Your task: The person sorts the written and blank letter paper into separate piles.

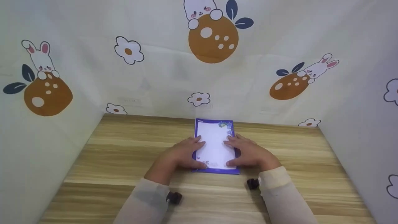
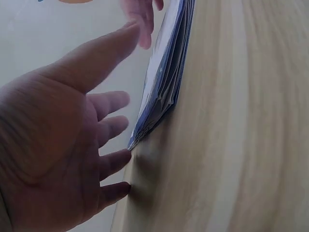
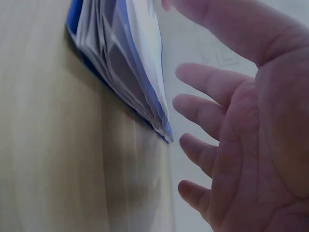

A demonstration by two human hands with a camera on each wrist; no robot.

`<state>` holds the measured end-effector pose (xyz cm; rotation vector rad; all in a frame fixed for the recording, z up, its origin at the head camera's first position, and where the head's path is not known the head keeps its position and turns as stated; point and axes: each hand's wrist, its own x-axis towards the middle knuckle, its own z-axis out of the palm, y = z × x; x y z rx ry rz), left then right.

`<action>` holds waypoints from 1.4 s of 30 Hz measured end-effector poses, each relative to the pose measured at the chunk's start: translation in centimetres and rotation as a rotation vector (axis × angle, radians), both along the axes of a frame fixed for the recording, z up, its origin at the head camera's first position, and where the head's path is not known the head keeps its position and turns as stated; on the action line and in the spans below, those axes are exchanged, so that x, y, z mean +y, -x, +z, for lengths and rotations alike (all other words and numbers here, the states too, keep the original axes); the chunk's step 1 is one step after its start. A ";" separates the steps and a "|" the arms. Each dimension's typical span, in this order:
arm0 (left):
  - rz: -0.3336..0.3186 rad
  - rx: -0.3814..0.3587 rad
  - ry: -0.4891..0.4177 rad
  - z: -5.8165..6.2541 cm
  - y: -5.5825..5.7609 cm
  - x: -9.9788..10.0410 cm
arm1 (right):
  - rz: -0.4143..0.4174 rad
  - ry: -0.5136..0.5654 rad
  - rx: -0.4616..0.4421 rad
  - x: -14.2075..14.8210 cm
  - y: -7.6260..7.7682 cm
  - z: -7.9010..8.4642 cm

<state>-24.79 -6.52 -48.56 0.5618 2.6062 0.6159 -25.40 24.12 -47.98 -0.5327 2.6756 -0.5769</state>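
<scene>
The likeliest trouble lay in the loose page edges [image 3: 96, 29], which stood fanned apart in both wrist frames: fingers closing on only some of the leaves could have let the rest slip out or crease. Uneven pressure looked like another risk; if one side had pushed harder, the slim rectangular paper booklet [image 1: 214, 144], white-faced with a blue-violet border and printed flowers, might have skewed across the brown wood-grained desk [image 1: 124, 158]. Thumbs bearing down hard near the lower corners could also have bent its seemingly thin cover.

The booklet lay on the desk just below the centre of the head frame, its far end near the cream backdrop [image 1: 161, 81] printed with rabbits and oranges. It sat between the left grip [image 1: 186, 152], a bare hand at its left edge, and the right grip [image 1: 251, 152], a bare hand at its right edge. Both were released, fingers extended and curled round nothing. In the head frame their fingertips overlapped the borders, the thumbs toward the lower corners; whether they touched the cover could not be told. The booklet showed at the upper middle of the left wrist frame, close beside the fingers, and at the upper left of the right wrist frame, with a visible gap before the fingers.
</scene>
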 end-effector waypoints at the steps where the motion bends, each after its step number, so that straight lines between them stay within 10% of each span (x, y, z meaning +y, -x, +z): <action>1: -0.004 -0.001 0.011 -0.1 0.0 0.0 | -0.004 -0.004 -0.016 0.0 0.1 -0.1; 28: 0.024 0.077 -0.003 -0.2 -0.2 0.4 | -0.039 0.033 0.065 -0.5 0.0 -0.6; 42: 0.145 0.050 -0.120 0.1 0.4 1.0 | -0.126 0.154 0.048 -0.6 0.5 0.1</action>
